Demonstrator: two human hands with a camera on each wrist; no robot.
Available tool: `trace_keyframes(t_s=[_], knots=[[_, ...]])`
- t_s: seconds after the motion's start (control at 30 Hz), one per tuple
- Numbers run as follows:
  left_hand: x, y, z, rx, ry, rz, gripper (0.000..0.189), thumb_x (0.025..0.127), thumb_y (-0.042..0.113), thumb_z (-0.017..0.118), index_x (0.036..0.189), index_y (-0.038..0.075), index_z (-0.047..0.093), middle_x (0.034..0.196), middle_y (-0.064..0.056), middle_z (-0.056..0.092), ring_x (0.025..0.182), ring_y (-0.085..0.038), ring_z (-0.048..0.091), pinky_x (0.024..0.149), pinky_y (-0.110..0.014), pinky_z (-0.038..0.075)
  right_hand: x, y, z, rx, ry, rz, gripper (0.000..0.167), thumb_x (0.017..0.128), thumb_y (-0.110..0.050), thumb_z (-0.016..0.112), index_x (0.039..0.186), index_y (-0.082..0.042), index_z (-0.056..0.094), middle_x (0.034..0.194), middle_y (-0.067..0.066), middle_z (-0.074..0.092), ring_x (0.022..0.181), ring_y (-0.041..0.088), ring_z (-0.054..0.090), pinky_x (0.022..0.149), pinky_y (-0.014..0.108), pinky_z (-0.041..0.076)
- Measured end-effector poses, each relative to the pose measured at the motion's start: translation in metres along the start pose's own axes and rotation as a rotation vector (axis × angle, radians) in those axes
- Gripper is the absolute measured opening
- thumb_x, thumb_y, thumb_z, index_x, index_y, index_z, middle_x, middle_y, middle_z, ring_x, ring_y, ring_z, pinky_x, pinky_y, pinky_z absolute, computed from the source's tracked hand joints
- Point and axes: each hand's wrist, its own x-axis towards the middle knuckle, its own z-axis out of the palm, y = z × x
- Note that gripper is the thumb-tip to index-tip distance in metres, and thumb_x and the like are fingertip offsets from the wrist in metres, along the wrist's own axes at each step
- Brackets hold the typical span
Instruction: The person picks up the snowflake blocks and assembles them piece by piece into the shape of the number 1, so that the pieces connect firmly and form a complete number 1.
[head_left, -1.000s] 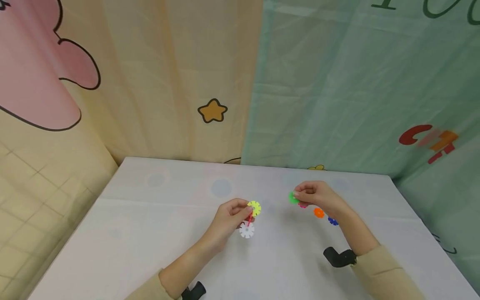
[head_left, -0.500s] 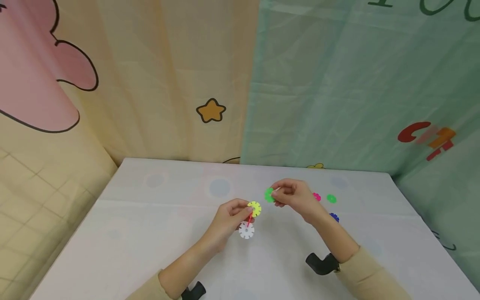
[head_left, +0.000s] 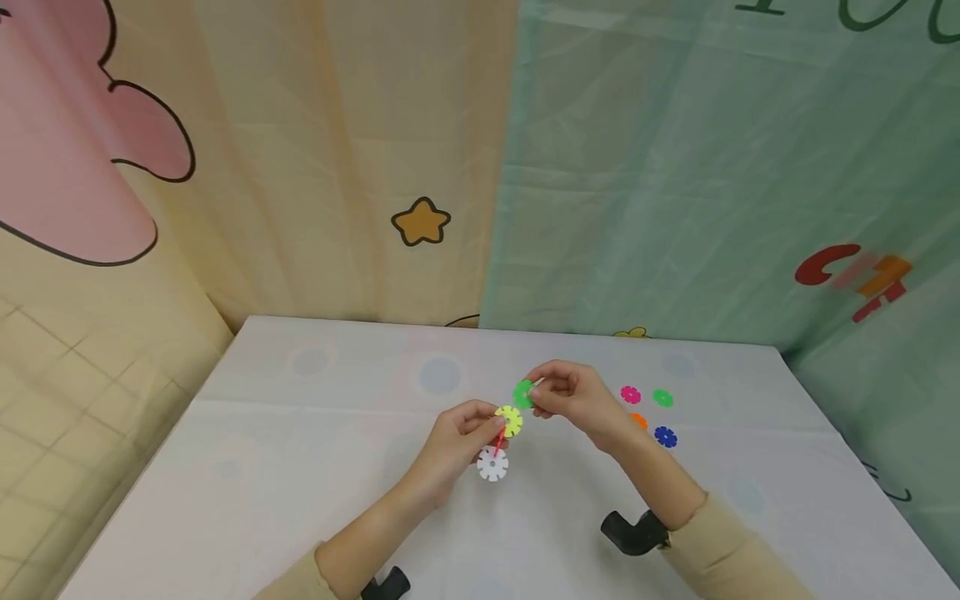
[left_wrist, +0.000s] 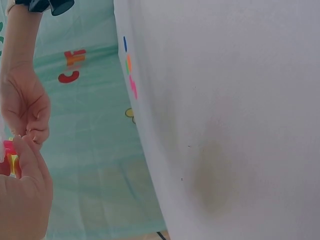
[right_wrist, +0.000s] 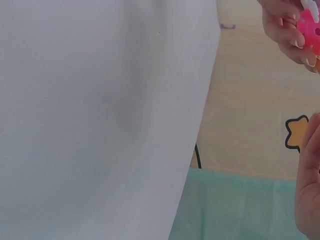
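Observation:
My left hand [head_left: 453,437] pinches a small chain of notched plastic linking discs above the table. In it a yellow disc [head_left: 513,422] is on top, a red-pink disc [head_left: 500,438] stands edge-on in the middle, and a white disc [head_left: 492,465] hangs below. Thumb and fingers of my right hand [head_left: 573,398] pinch a green disc [head_left: 522,394], close above the yellow one; whether the two touch I cannot tell. In the right wrist view the red-pink disc [right_wrist: 309,31] shows its face at the left hand's fingers, while the green disc is out of sight.
Right of my right hand lie a pink disc [head_left: 631,395], another green disc [head_left: 663,398], a blue disc [head_left: 665,437] and an orange disc [head_left: 640,421], partly behind the forearm. The white-covered table [head_left: 300,475] ends at a printed curtain [head_left: 637,208].
My right hand has moved left from beside the loose discs, bringing the green disc up to the yellow one. My left hand has hardly moved. The loose discs have come into fuller view.

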Motion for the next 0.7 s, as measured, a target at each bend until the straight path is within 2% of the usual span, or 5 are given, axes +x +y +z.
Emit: trace_keyframes(t_s=[0.1,0.33,0.7], knots=[[-0.0001,-0.0011,0.0017,-0.008,-0.001,-0.001,0.026,0.092,0.016,0.059,0.108,-0.005,0.058,0.086,-0.007,0.066,0.071,-0.011,0.058,0.064,-0.020,0.048,-0.0005,-0.0005,0.0010,0.009,0.005,-0.012,0.022,0.089,-0.004,0.061,0.108,0.007,0.058,0.080,0.010,0.063,0.073,0.022,0.063,0.072,0.030,0.054],[-0.0012,-0.0001,0.0019,-0.026,-0.005,0.004,0.027,0.092,0.016,0.059,0.108,-0.005,0.057,0.086,-0.007,0.067,0.072,-0.011,0.059,0.065,-0.020,0.048,-0.0014,-0.0014,0.0049,0.006,0.005,-0.048,0.022,0.089,-0.005,0.061,0.109,0.006,0.058,0.080,0.008,0.062,0.073,0.022,0.063,0.075,0.036,0.054],[-0.0039,0.0027,0.0002,-0.016,0.008,-0.012,0.028,0.092,0.018,0.059,0.109,-0.004,0.057,0.088,-0.006,0.067,0.074,-0.012,0.060,0.067,-0.021,0.049,0.0004,-0.0008,0.0094,0.062,-0.024,-0.057,0.022,0.090,-0.005,0.059,0.109,0.007,0.057,0.082,0.005,0.062,0.071,0.020,0.061,0.070,0.026,0.053]])
